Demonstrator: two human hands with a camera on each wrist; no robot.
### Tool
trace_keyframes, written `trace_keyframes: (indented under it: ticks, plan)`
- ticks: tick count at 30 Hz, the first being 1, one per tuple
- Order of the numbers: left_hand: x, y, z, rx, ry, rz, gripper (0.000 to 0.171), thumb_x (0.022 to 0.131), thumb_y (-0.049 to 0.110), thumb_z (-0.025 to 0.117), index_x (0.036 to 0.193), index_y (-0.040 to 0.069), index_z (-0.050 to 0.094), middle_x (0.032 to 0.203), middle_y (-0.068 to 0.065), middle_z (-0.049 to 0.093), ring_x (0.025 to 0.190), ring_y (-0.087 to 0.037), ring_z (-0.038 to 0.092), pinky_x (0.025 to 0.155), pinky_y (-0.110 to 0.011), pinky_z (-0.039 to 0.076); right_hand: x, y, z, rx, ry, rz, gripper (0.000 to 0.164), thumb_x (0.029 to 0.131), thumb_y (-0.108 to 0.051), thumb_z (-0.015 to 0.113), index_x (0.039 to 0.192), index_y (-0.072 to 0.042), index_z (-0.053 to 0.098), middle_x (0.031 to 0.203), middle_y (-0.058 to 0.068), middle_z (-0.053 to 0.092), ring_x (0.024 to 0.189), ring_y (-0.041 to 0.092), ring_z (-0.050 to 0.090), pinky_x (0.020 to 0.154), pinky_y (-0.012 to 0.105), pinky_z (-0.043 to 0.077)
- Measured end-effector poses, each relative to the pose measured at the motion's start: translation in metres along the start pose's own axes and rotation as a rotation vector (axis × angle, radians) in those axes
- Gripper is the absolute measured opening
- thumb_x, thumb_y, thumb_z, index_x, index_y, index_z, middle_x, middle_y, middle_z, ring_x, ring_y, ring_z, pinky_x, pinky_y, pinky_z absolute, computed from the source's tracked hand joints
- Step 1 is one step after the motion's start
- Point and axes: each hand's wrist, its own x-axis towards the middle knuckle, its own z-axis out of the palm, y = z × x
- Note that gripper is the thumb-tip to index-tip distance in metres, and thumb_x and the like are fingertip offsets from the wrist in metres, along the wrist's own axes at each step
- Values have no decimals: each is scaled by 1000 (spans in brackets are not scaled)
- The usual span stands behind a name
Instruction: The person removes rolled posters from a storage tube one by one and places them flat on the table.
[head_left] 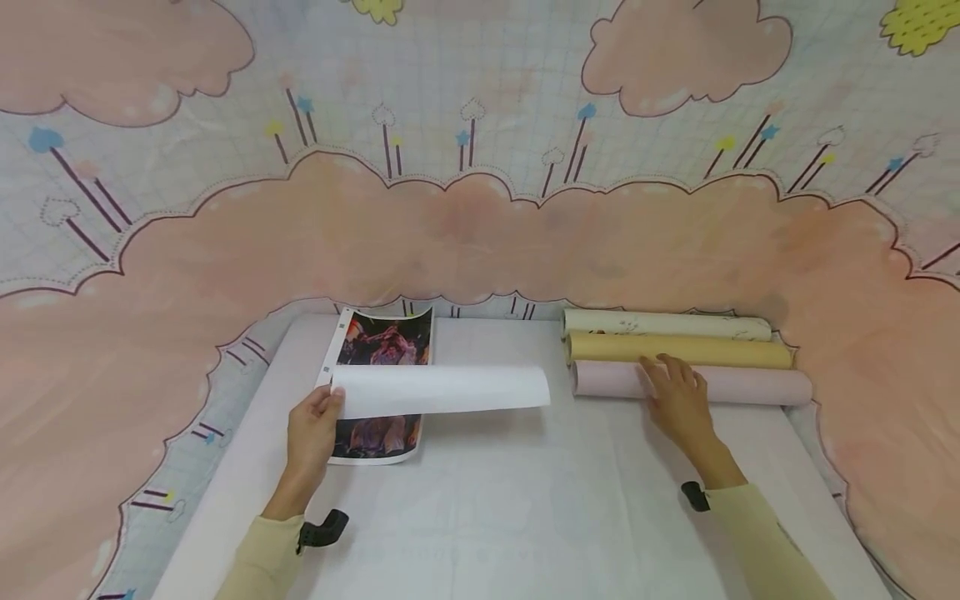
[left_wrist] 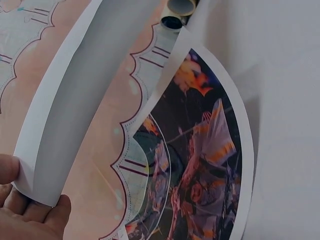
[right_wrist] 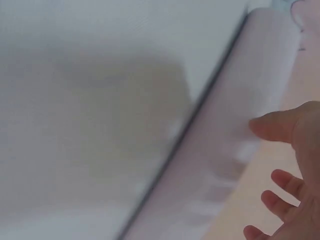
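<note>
My left hand (head_left: 313,429) pinches the left end of a curled white sheet of paper (head_left: 442,390), thumb on one face and fingers on the other. Held above the table, the sheet crosses in front of a dark, colourful printed picture (head_left: 378,437) and hides its middle. That print (left_wrist: 210,150) has a white border and curling edges. My right hand (head_left: 681,408) is over the pale pink roll (head_left: 757,385), its fingers spread and loosely bent near the yellow roll (head_left: 735,350). In the right wrist view the thumb (right_wrist: 272,127) is against or just above the pink roll; contact is unclear.
A cream patterned roll (head_left: 675,324) lies behind the yellow one, all three side by side at the table's back right. The white table (head_left: 510,517) extends toward me. Cloud-patterned fabric (head_left: 480,242) surrounds its back and sides. Each wrist carries a black strap (head_left: 324,529).
</note>
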Motion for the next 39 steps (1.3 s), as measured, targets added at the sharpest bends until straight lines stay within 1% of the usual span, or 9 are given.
trace_keyframes:
  ticks: [2, 5, 12, 16, 24, 28, 31, 35, 39]
  plan:
    - [1, 1, 2, -14, -12, 17, 48, 104, 34, 47, 133, -3, 55, 131, -24, 62, 121, -24, 58, 113, -47, 37, 0, -7, -4, 14, 45, -26, 64, 78, -2, 75, 137, -11, 50, 136, 24, 48, 126, 47, 42, 96, 71, 33]
    - [3, 3, 8, -13, -35, 49, 48, 104, 33, 48, 132, -4, 55, 131, -24, 61, 126, -33, 57, 110, -51, 39, 1, -18, -11, 42, 106, -56, 59, 81, -4, 75, 135, -10, 53, 133, 23, 51, 124, 46, 45, 96, 69, 34]
    - [1, 12, 24, 20, -80, 99, 43, 103, 30, 51, 129, -4, 58, 124, -24, 66, 118, -34, 63, 99, -48, 49, 0, -51, -27, 100, 195, -135, 49, 84, -8, 73, 130, -7, 58, 125, 20, 58, 116, 44, 53, 93, 66, 41]
    - [-4, 15, 30, 51, -89, 127, 39, 102, 25, 53, 126, -5, 60, 119, -25, 68, 113, -37, 65, 94, -48, 52, -1, -71, -30, 130, 184, -182, 46, 85, -11, 73, 130, -8, 59, 125, 17, 59, 116, 40, 55, 94, 61, 44]
    - [-7, 24, 44, 23, -92, 216, 32, 101, 17, 56, 122, -6, 63, 115, -27, 69, 106, -39, 68, 88, -51, 56, 1, -104, -41, 159, 145, -261, 44, 85, -16, 72, 128, -11, 61, 125, 13, 61, 115, 35, 59, 96, 54, 47]
    - [-7, 30, 48, 36, -97, 261, 30, 100, 17, 56, 119, -5, 65, 111, -25, 71, 96, -35, 71, 77, -39, 60, 3, -117, -44, 178, 149, -300, 42, 87, -21, 71, 127, -11, 62, 124, 13, 62, 113, 33, 60, 95, 52, 48]
    - [-6, 33, 51, 39, -97, 281, 30, 100, 17, 57, 117, -5, 65, 105, -25, 72, 84, -31, 70, 65, -24, 55, 4, -126, -46, 175, 133, -334, 44, 88, -27, 70, 129, -13, 61, 126, 12, 62, 115, 32, 60, 97, 51, 48]
    - [-6, 36, 57, 30, -105, 254, 32, 100, 19, 57, 120, -6, 64, 107, -27, 71, 85, -32, 71, 62, -18, 52, 2, -137, -46, 127, 84, -378, 50, 87, -36, 71, 132, -16, 59, 129, 10, 61, 117, 31, 60, 97, 50, 49]
    - [-7, 39, 64, 27, -110, 232, 33, 100, 20, 57, 120, -4, 65, 109, -26, 71, 96, -34, 71, 71, -26, 57, 1, -145, -44, 84, 36, -402, 57, 84, -40, 75, 134, -19, 57, 132, 8, 59, 118, 32, 59, 98, 51, 49]
